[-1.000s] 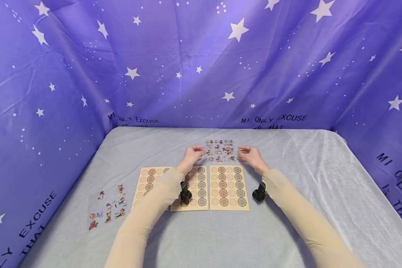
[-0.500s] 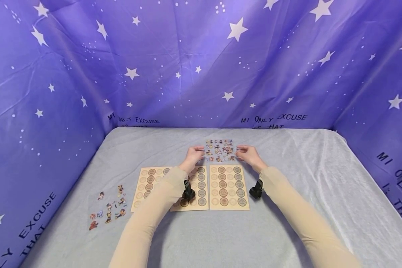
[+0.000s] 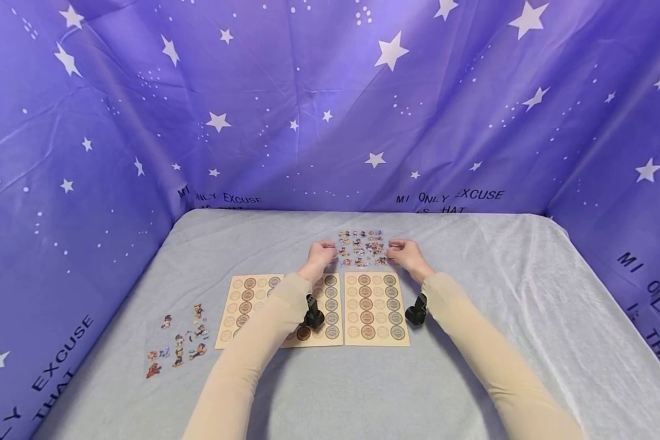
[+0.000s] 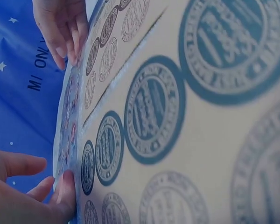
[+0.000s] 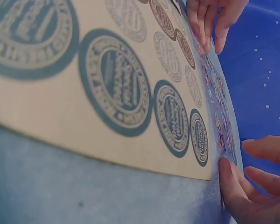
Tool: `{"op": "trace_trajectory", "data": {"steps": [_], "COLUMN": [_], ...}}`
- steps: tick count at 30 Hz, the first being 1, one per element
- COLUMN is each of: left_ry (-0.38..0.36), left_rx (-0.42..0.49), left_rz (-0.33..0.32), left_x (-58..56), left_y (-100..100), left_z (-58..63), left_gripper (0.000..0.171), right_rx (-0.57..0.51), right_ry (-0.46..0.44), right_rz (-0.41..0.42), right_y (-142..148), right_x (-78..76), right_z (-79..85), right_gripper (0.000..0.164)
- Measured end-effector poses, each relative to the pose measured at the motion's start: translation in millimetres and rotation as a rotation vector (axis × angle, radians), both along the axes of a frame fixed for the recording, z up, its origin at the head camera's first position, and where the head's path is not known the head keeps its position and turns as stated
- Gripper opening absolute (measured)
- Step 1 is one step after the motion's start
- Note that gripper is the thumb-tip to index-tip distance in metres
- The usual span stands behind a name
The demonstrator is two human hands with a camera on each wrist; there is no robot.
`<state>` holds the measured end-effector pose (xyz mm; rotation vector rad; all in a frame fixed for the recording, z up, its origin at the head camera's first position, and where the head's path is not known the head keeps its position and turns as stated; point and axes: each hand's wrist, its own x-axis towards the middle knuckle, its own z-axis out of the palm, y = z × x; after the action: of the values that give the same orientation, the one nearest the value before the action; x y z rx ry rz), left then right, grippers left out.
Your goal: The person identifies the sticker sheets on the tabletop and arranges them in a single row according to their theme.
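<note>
A transparent sheet of small cartoon stickers (image 3: 360,247) lies flat toward the back of the table in the head view. My left hand (image 3: 319,255) is at its left edge, my right hand (image 3: 409,255) at its right edge. Fingers of the left hand (image 4: 28,193) are spread and relaxed in the left wrist view, one fingertip down right beside the sheet. On the right wrist view, the right hand (image 5: 259,179) also has loosely parted fingers, the lowest fingertip on the cloth at the sheet's edge. Neither hand pinches the sheet.
Three tan sheets of round labels lie side by side in front: a right one (image 3: 373,308), a middle one (image 3: 332,293) partly under the left forearm, and a left one (image 3: 241,299). Another clear sticker sheet (image 3: 178,339) lies at front left. Purple starry curtains (image 3: 308,110) enclose the table.
My right hand has moved slightly left, in to the sticker sheet's edge. The left wrist has shifted a little to the right. The sheets lie about where they were.
</note>
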<state>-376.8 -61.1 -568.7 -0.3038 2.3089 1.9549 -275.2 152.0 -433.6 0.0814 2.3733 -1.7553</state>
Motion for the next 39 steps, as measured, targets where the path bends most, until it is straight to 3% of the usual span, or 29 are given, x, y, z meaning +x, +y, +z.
{"op": "trace_trajectory", "data": {"steps": [2, 6, 8, 9, 12, 15, 18, 20, 24, 26, 29, 32, 35, 36, 39], "left_ry": [-0.003, -0.035, -0.032, -0.025, -0.018, -0.004, -0.016, -0.028, -0.047, -0.058, -0.065, -0.051, -0.049, -0.042, -0.031], "left_rx": [0.02, 0.049, 0.065, 0.058, 0.08, 0.114, 0.145, 0.167, 0.246, 0.28, 0.301, 0.309, 0.32, 0.321, 0.332], "left_rz": [0.001, 0.009, 0.034, 0.061, 0.095, 0.11, 0.114, 0.117, 0.124, 0.128, 0.14, 0.152, 0.133, 0.134, 0.115], "left_x": [5.0, 11.6, 3.4, -5.0, -38.9, -74.9, -101.0, -112.3, -120.7, -115.2, -95.5, -53.3, -18.1, -10.3, -3.7], "left_y": [1, 3, 4, 5, 6, 6, 7, 8, 11, 12, 15, 19, 21, 22, 22], "left_z": [5.4, 14.5, 4.4, -6.1, -49.9, -97.3, -129.8, -143.1, -153.0, -146.1, -120.2, -65.3, -20.4, -10.4, -4.9], "left_gripper": [0.027, 0.028, 0.028, 0.029, 0.031, 0.037, 0.042, 0.042, 0.04, 0.038, 0.037, 0.033, 0.032, 0.032, 0.031], "right_rx": [-0.058, -0.166, -0.2, -0.204, -0.225, -0.256, -0.252, -0.211, -0.133, -0.089, -0.1, -0.154, -0.202, -0.222, -0.273], "right_ry": [0.025, 0.097, 0.101, 0.097, 0.074, 0.032, 0.019, -0.003, -0.023, -0.05, -0.064, -0.072, -0.082, -0.089, -0.098], "right_rz": [0.01, 0.002, -0.009, -0.021, -0.037, -0.049, -0.077, -0.106, -0.146, -0.163, -0.174, -0.17, -0.167, -0.169, -0.173], "right_y": [6, 29, 38, 44, 49, 51, 43, 33, 14, 5, 1, 3, 6, 7, 9], "right_x": [-11.7, -64.5, -86.4, -101.5, -113.7, -113.3, -96.9, -75.2, -34.4, -16.0, -2.4, -0.4, -0.8, -1.0, 1.5], "right_z": [-19.8, -97.7, -129.0, -148.1, -164.1, -163.3, -141.4, -111.0, -53.0, -26.7, -10.1, -9.2, -10.7, -11.4, -10.0], "right_gripper": [0.048, 0.049, 0.05, 0.052, 0.052, 0.051, 0.048, 0.047, 0.045, 0.044, 0.043, 0.043, 0.044, 0.045, 0.046]}}
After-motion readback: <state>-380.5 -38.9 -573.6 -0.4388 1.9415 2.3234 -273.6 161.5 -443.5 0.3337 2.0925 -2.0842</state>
